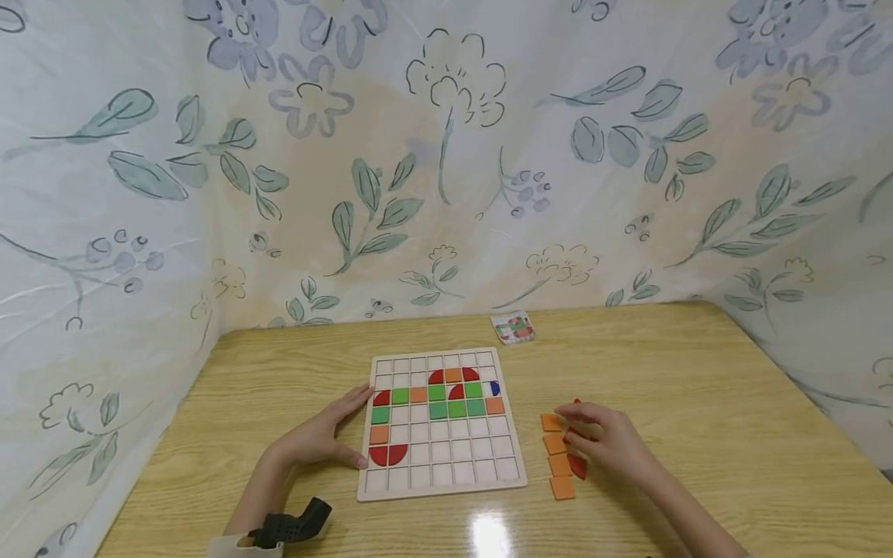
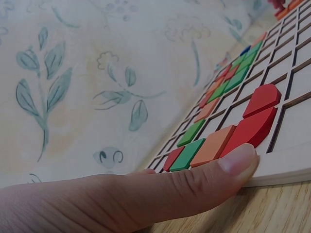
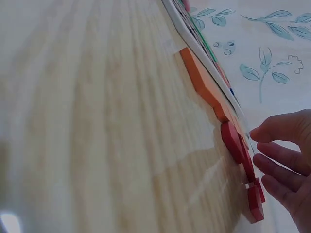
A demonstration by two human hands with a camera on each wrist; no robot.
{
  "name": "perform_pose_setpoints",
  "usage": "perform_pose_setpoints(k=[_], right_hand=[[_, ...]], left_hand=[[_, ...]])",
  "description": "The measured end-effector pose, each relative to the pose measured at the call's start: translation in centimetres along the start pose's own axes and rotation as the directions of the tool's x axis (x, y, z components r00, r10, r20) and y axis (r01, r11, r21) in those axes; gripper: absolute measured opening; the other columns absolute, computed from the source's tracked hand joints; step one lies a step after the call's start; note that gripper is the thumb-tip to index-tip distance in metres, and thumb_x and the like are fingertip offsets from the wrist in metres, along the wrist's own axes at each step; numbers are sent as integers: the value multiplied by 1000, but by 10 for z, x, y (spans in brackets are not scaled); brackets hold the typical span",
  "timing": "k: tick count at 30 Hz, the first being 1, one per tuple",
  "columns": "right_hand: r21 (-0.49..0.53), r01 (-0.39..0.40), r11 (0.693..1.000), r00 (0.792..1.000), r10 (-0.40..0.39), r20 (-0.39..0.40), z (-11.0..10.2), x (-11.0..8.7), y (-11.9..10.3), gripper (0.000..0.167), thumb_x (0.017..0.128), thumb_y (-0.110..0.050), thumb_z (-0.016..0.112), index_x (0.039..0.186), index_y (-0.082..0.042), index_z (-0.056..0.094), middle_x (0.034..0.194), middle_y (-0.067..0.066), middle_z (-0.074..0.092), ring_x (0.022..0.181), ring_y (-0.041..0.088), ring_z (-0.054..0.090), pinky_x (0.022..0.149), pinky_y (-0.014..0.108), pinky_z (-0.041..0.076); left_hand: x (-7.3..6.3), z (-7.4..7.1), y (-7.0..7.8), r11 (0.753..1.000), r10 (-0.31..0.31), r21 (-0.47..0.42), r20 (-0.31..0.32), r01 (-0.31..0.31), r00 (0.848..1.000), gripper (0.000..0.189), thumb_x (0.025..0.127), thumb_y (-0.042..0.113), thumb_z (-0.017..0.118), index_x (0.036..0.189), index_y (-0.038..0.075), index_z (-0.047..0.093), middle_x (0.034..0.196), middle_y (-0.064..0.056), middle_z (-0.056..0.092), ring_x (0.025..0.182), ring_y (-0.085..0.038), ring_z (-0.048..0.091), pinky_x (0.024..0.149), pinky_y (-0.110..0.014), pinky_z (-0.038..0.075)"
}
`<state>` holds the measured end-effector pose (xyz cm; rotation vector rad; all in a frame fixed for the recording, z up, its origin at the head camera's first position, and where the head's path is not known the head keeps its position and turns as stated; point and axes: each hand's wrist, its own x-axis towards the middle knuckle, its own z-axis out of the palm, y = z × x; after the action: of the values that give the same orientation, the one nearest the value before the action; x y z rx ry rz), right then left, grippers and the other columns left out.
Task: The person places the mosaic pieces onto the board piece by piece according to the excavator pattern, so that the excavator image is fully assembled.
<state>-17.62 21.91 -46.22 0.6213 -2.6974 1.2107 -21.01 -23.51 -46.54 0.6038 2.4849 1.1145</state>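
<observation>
A wooden grid board [image 1: 443, 494] lies on the table, with red quarter-round pieces [image 1: 398, 454], green squares [image 1: 456, 408], orange squares [image 1: 379, 435] and one blue piece [image 1: 495, 388] in its cells. My left hand [image 1: 314, 435] rests along its left edge, the thumb [image 2: 194, 187] against the rim near a red piece in the left wrist view. To the right of the board, my right hand [image 1: 617, 443] hovers over loose red pieces [image 1: 577, 466], partly covering them. In the right wrist view its thumb and fingers [image 3: 279, 154] are apart, with nothing seen between them.
Several loose orange squares [image 1: 560, 465] form a column between the board and my right hand. A small pattern card [image 1: 513, 328] lies behind the board. Floral cloth [image 1: 446, 232] hangs at the table's [image 1: 698, 372] back and sides.
</observation>
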Motion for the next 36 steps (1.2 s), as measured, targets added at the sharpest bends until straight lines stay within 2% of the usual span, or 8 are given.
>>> perform_pose_setpoints(k=[3,7,10,13,18,23,29,36], right_hand=[[-37,-3,999,1000,3,3,3,4,1,31,76,0,72,106,-5,67,102,7,68,91,21,66,75,31,54],[-72,-49,996,999,51,19,5,10,1,32,75,-2,72,107,-9,67,101,2,68,90,16,64,76,30,53],[-68,-94,993,995,97,32,6,13,3,30,77,-3,71,106,-11,67,103,0,68,94,17,64,79,31,52],[-60,-104,993,993,108,52,6,15,5,28,79,-4,70,106,-10,67,104,1,68,97,21,63,82,35,52],[-98,-26,995,996,35,88,3,18,7,26,80,-3,68,106,-8,68,103,2,69,98,22,63,82,38,51],[-148,58,987,989,-37,144,-1,21,8,24,81,-4,67,105,-8,68,102,4,69,98,24,63,81,38,52],[-143,85,986,976,-54,209,-4,23,10,27,83,-6,66,109,-9,66,106,4,68,102,25,62,82,39,51],[-127,97,987,975,-68,213,-3,24,14,29,82,-8,68,111,-8,66,107,4,67,101,24,62,81,38,52]], left_hand=[[0,1,-1,1000,0,6,-2,0,1000,108,63,40,82,148,14,20,155,-10,9,140,-37,4,106,-62,12],[0,1,0,1000,-1,7,-3,1,1000,108,64,40,82,148,15,20,155,-9,10,140,-36,4,106,-62,13],[0,1,1,1000,-4,4,0,4,1000,107,64,39,82,148,15,20,155,-9,10,140,-37,4,105,-63,13],[-1,1,2,1000,-8,2,4,8,1000,106,65,37,82,148,15,20,155,-10,10,140,-37,4,105,-63,13],[-1,2,1,1000,-22,-8,1,22,1000,107,64,39,82,148,16,21,155,-8,10,141,-35,3,106,-62,12],[-1,3,1,1000,-9,-1,-3,9,1000,107,64,39,82,148,15,20,155,-9,10,140,-37,3,105,-63,12],[0,3,2,1000,2,2,-3,-2,1000,107,65,39,82,148,14,20,155,-10,10,140,-38,4,106,-63,12],[-1,2,2,1000,11,15,-6,-11,1000,107,64,39,82,148,13,20,155,-11,10,140,-39,4,105,-64,13]])
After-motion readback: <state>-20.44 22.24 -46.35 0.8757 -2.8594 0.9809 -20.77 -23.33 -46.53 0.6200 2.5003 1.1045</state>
